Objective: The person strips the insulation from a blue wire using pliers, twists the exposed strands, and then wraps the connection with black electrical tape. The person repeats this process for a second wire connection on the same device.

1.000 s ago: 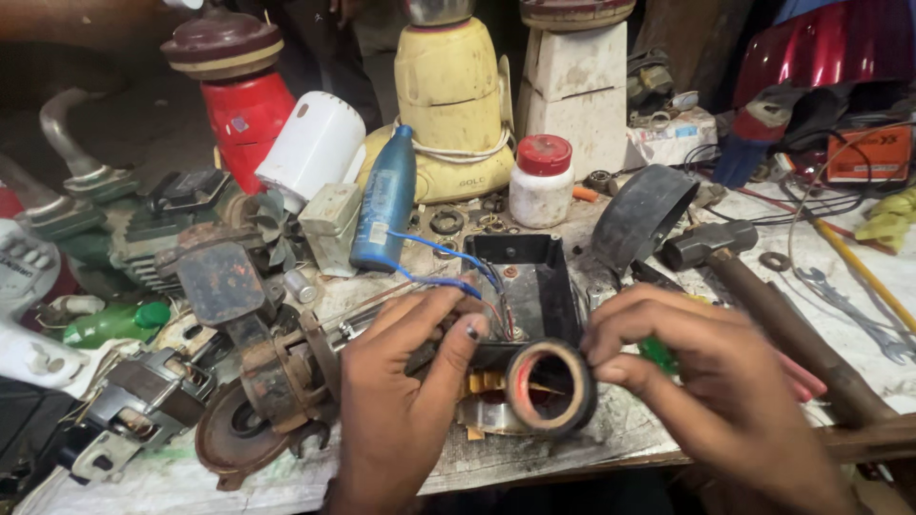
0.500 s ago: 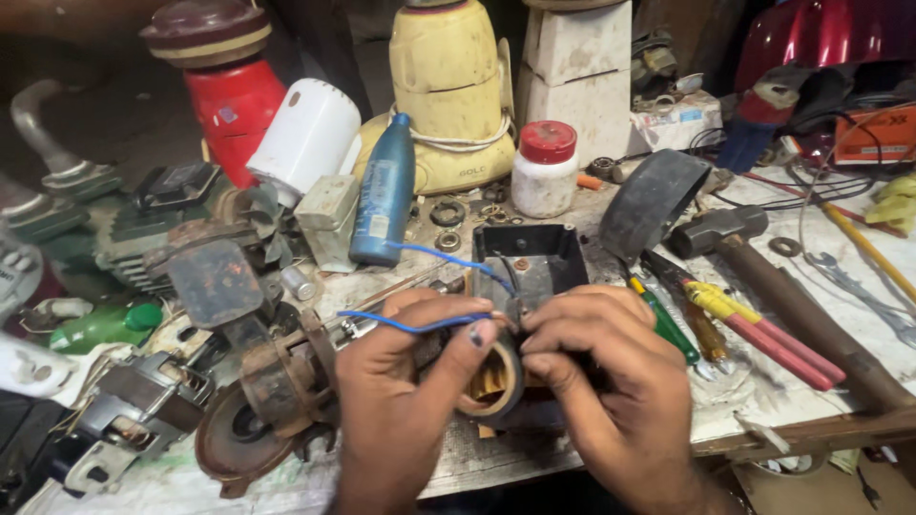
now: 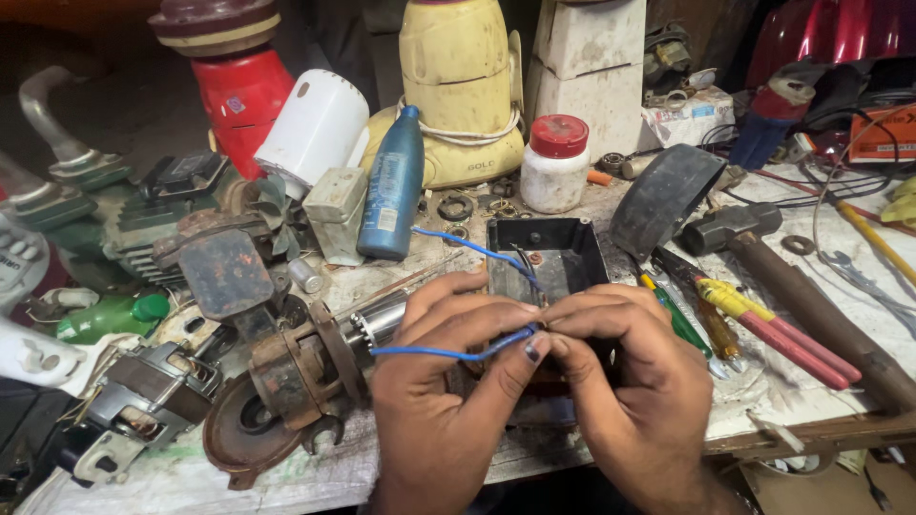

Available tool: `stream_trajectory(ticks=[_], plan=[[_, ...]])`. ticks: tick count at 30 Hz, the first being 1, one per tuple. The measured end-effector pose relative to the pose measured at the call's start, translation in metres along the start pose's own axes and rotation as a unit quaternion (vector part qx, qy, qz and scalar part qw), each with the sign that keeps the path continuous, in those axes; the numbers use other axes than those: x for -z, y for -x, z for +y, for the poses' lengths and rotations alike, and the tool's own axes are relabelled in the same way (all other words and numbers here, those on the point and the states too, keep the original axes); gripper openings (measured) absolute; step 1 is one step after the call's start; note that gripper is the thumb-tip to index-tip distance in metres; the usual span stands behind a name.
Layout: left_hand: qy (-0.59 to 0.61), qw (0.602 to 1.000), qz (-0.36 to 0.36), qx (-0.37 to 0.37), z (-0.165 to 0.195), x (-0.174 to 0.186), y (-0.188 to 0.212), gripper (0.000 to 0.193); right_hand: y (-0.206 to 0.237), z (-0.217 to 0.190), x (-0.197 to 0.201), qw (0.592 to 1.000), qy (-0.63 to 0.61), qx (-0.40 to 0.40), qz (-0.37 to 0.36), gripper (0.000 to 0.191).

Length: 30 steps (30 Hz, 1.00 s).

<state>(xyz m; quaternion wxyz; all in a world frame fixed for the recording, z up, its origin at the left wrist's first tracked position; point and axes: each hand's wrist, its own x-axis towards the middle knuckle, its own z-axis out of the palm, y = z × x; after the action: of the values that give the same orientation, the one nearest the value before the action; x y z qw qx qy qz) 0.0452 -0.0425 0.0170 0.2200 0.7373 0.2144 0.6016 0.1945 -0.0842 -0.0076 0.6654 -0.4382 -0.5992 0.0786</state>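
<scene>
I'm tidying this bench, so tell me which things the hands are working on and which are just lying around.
In hand:
left hand
right hand
blue wire, pinched between both hands
black box, just behind the hands

Lying about:
blue bottle
white jar with red lid
hammer
pliers
rusty motor

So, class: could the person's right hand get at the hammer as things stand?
Probably yes, once freed: the hammer lies uncovered to the right of the right hand, with only pliers between. But that hand is pinching the blue wire.
</scene>
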Motion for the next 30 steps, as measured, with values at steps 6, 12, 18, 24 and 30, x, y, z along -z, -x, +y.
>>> stream_trajectory(ticks=[6,12,18,24,30], plan=[[0.008,1.0,0.005,0.007,0.002,-0.001,0.004,0.017,0.001,-0.001,-0.001,1.0,0.018,0.0,-0.001,0.009],[0.086,0.994,-0.011,0.066,0.005,0.002,0.005,0.013,-0.003,-0.003,0.0,0.997,0.073,0.036,-0.006,0.01],[0.143,0.981,-0.006,0.134,0.001,0.0,0.009,0.011,-0.006,-0.006,-0.001,0.999,0.007,-0.054,0.004,0.017],[0.152,0.986,-0.018,0.06,-0.001,-0.005,0.011,0.01,-0.01,-0.008,0.0,0.985,0.151,0.077,-0.006,0.014],[0.149,0.986,-0.028,0.072,-0.005,-0.003,0.008,0.01,-0.01,-0.009,-0.001,0.983,0.162,0.08,-0.007,0.01]])
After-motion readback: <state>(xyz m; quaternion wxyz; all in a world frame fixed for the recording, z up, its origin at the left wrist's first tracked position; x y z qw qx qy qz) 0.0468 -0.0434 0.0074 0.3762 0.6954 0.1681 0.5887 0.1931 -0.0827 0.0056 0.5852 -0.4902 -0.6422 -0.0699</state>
